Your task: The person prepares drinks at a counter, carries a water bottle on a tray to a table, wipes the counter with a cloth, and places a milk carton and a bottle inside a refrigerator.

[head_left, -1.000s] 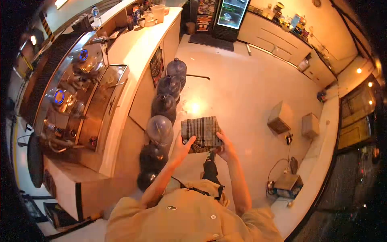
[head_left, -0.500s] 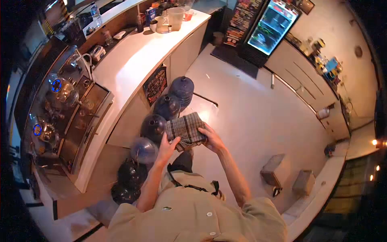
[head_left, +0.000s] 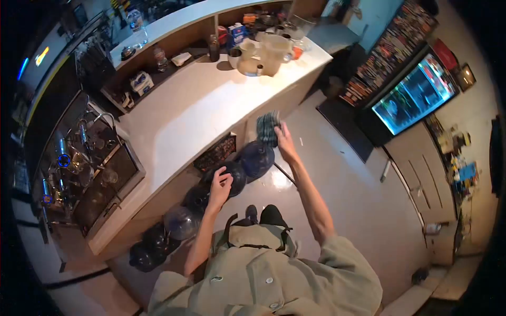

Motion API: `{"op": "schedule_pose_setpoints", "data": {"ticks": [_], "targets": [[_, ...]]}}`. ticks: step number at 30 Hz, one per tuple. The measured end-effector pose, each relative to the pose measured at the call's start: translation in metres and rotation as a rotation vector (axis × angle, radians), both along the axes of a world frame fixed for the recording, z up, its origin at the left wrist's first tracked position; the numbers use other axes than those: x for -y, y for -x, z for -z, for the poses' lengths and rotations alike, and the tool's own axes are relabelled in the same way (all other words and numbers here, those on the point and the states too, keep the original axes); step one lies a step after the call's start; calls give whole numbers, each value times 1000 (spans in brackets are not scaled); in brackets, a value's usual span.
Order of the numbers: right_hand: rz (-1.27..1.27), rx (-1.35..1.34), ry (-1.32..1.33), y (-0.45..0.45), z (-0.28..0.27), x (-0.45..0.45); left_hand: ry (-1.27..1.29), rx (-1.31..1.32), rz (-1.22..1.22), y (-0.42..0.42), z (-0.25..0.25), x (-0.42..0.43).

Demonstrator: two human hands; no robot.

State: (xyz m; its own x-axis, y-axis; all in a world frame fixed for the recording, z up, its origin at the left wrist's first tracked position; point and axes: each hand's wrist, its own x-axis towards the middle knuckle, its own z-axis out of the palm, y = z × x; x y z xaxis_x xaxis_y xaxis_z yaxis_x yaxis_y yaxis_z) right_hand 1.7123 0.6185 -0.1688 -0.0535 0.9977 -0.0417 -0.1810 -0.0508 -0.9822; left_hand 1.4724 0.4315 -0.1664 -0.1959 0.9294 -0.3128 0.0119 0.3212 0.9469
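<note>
A folded checked cloth [head_left: 267, 128] is in my right hand [head_left: 285, 143], stretched out forward by the counter's front edge. My fingers grip the cloth along its right side, and it hangs above the farthest of the large dark water jugs [head_left: 257, 159]. My left hand [head_left: 219, 188] holds nothing, its fingers loosely bent and apart. It hovers over the row of jugs, near a black jug [head_left: 232, 176]. A clearer bluish jug [head_left: 181, 222] stands closer to me in the same row.
The white counter [head_left: 195, 116] curves along my left. Plastic pitchers [head_left: 274, 50] and cups crowd its far end. A coffee machine [head_left: 79, 163] is at the left. Across the floor stand a lit drinks fridge [head_left: 414, 95] and a dark mat [head_left: 345, 134].
My left hand has let go of the cloth and is now empty. My right hand has carried it forward towards the counter. The view has turned left, towards the counter.
</note>
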Motion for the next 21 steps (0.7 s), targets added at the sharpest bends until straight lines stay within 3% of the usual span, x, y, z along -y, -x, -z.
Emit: {"op": "schedule_pose_setpoints", "data": {"ticks": [1,4,5,6,8,9,14,17,20,21], "targets": [[-56,199,-160,2,5,-45,19,4,-30,2,1,-11],[-354,276,17,33,20,-142,86,-5,-159,13,10,-36],[-279,750,-303,44,43,-177,111,-8,-208,17,15,-42],[-211,986,-276,60,57,-194,134,51,-252,22,21,-44],[-154,1148,-404,90,89,-220,177,172,-338,34,32,-45],[-232,1255,-331,105,110,-235,185,186,-421,35,35,-45],[-116,1341,-600,160,127,-296,226,298,-718,25,36,-57],[-134,1333,-696,205,128,-345,213,202,-671,29,105,-49],[-159,1288,-754,257,128,-377,297,153,-708,13,95,-70],[-165,1265,-778,274,130,-387,269,259,-794,2,52,-92]]}}
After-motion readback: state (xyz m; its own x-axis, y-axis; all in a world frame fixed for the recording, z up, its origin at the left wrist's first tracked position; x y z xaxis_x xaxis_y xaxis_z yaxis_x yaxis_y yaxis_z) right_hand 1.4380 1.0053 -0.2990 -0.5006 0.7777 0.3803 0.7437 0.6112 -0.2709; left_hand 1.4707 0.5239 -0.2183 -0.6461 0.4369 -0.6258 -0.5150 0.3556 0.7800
